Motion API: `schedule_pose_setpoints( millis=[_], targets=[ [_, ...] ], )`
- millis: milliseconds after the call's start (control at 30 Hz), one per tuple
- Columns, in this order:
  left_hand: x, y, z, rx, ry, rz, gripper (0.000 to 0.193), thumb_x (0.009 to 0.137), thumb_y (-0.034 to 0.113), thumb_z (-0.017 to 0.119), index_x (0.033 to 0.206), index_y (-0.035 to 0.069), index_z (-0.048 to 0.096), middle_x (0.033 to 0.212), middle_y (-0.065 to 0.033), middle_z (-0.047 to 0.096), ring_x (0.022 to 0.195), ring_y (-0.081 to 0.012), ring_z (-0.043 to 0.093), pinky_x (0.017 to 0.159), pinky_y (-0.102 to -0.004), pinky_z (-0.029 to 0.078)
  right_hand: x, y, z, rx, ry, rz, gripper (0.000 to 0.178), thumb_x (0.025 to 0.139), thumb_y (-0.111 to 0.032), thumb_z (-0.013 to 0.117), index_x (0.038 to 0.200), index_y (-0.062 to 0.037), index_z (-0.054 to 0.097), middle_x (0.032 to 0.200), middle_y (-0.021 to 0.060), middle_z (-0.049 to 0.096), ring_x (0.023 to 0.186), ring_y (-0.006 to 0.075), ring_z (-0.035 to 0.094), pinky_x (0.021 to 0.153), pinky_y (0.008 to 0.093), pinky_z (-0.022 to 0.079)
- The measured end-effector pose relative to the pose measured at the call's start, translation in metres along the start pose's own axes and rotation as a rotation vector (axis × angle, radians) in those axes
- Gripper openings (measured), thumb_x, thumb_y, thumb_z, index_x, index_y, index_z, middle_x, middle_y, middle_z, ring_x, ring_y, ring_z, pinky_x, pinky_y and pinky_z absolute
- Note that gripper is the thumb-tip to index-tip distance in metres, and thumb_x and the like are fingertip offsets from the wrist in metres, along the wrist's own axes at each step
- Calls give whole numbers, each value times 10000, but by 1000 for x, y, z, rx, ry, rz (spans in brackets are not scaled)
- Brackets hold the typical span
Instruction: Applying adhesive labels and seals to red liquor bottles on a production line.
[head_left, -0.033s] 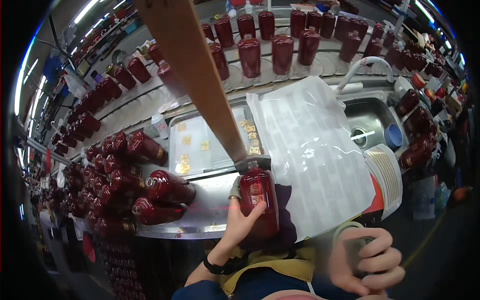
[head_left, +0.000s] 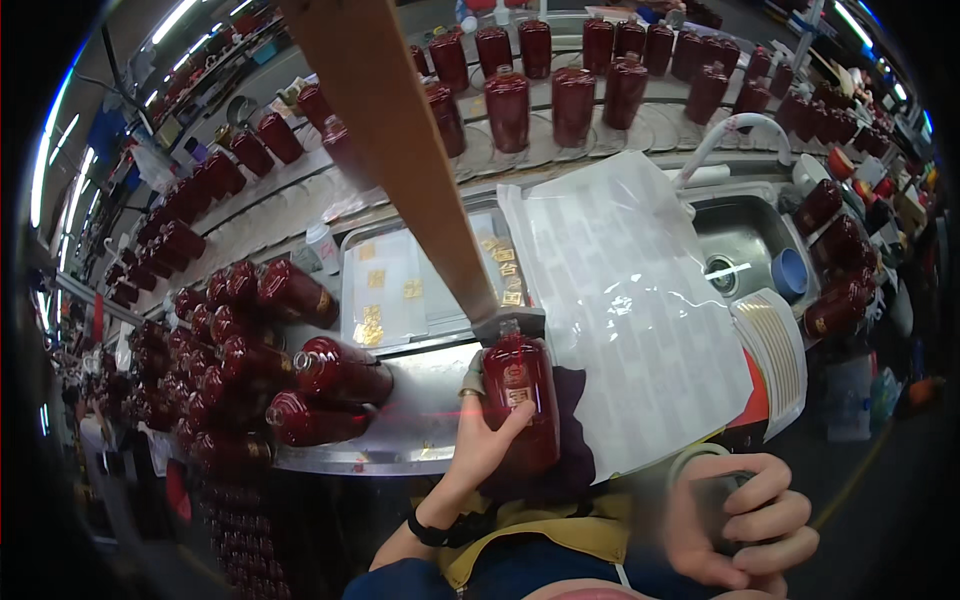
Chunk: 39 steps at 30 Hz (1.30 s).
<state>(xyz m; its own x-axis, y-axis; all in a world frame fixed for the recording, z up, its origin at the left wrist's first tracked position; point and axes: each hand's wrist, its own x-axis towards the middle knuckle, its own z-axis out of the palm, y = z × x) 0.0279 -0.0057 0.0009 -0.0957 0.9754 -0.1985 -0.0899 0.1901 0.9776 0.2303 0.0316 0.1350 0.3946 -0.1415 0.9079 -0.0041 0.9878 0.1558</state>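
Note:
A dark red glass bottle point(head_left: 520, 440) with gold lettering on its front lies in front of me, its neck toward a dark bracket point(head_left: 508, 326) at the foot of a brown beam. My left hand point(head_left: 490, 425) holds it from the left, thumb pressed on the lettering. One finger wears a pale cover. A thin red light line crosses bottle and hand. Beneath the bottle is a dark purple cloth point(head_left: 573, 425). Raised at the lower right, my right hand point(head_left: 745, 520) has its fingers curled toward the thumb; whatever they pinch, if anything, is hidden.
A tray point(head_left: 345, 290) with gold stickers lies beyond the bottle. White plastic-covered sheeting point(head_left: 630, 320) spreads to the right, beside a metal sink point(head_left: 735, 215) with a blue cup point(head_left: 789, 272). More red bottles point(head_left: 345, 370) crowd the left; others point(head_left: 573, 108) line a curved conveyor behind.
The view has shifted very slightly. My left hand stays on the bottle, and my right hand remains curled at the lower right.

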Motion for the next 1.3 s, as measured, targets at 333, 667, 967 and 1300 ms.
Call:
schedule_pose_setpoints(
  millis=[333, 667, 967, 1300],
  targets=[
    [-3, 12, 3, -16, 2, 35, 897, 930, 149, 759, 1604, -31, 195, 1500, -171, 448, 1373, -224, 477, 1154, -378, 399, 20, 10, 21, 11, -109, 57, 149, 1035, -149, 597, 945, -168, 480, 953, -28, 395, 743, 146, 414, 619, 328, 346],
    [-6, 8, 0, -229, -25, 23, 848, 933, 99, 757, 1582, -20, 225, 1470, -164, 489, 1296, -233, 565, 1110, -395, 463, -36, 4, -15, -73, -497, 228, 74, 986, -157, 685, 1012, -206, 636, 883, -72, 480, 717, 91, 442, 629, 291, 352],
    [-5, 10, -2, -178, -52, 8, 870, 932, 75, 752, 1592, -27, 195, 1490, -170, 473, 1344, -231, 528, 1118, -394, 451, -96, 38, -5, -197, -793, 1612, 301, 925, -112, 730, 1213, -43, 681, 837, 11, 506, 736, 110, 476, 650, 270, 399],
    [-8, 7, 7, -84, 44, 44, 826, 934, 107, 754, 1574, -42, 254, 1481, -173, 476, 1362, -241, 497, 1144, -392, 406, -127, 40, 0, -182, -666, 1807, 356, 859, -224, 823, 1116, -41, 658, 833, -37, 431, 739, 71, 400, 641, 238, 364]
  ],
)
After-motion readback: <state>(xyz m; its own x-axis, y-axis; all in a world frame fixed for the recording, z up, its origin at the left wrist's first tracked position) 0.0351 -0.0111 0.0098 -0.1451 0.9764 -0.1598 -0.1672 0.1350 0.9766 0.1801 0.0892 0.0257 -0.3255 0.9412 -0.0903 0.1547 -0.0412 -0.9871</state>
